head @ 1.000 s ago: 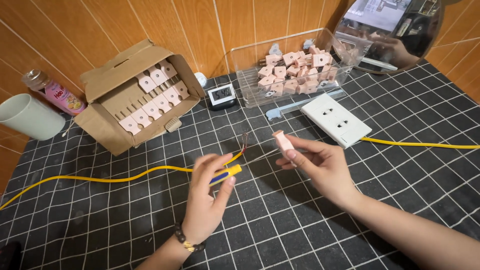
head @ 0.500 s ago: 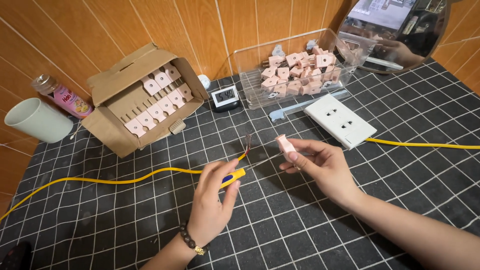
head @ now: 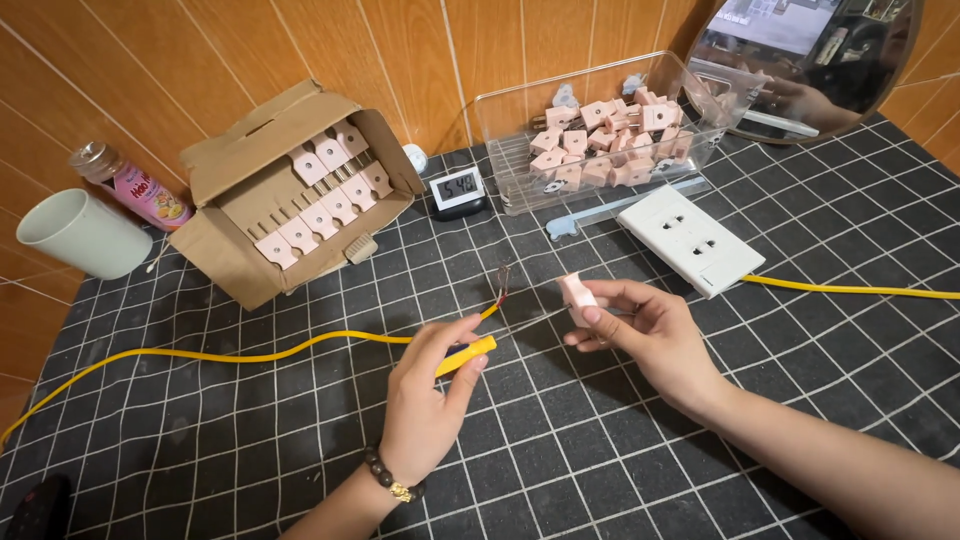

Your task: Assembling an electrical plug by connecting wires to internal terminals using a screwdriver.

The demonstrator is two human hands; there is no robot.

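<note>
My left hand (head: 428,398) rests on the black grid mat, gripping a small yellow-handled tool (head: 466,355) between thumb and fingers. A yellow cable (head: 250,356) runs under that hand; its stripped end with bare wires (head: 501,283) points up just beyond the fingers. My right hand (head: 647,336) holds a small pink plug piece (head: 577,297) by the fingertips, a short way right of the wire end.
An open cardboard box (head: 292,190) of pink plugs stands at back left, a clear plastic bin (head: 610,135) of pink parts at back centre. A white socket plate (head: 690,238) with a yellow cable, a small digital display (head: 458,191), a cup (head: 80,234), a bottle (head: 132,186) and a round mirror (head: 800,60) surround them.
My left hand slid slightly down and right along the cable with the yellow tool. The right hand keeps the pink piece in nearly the same place.
</note>
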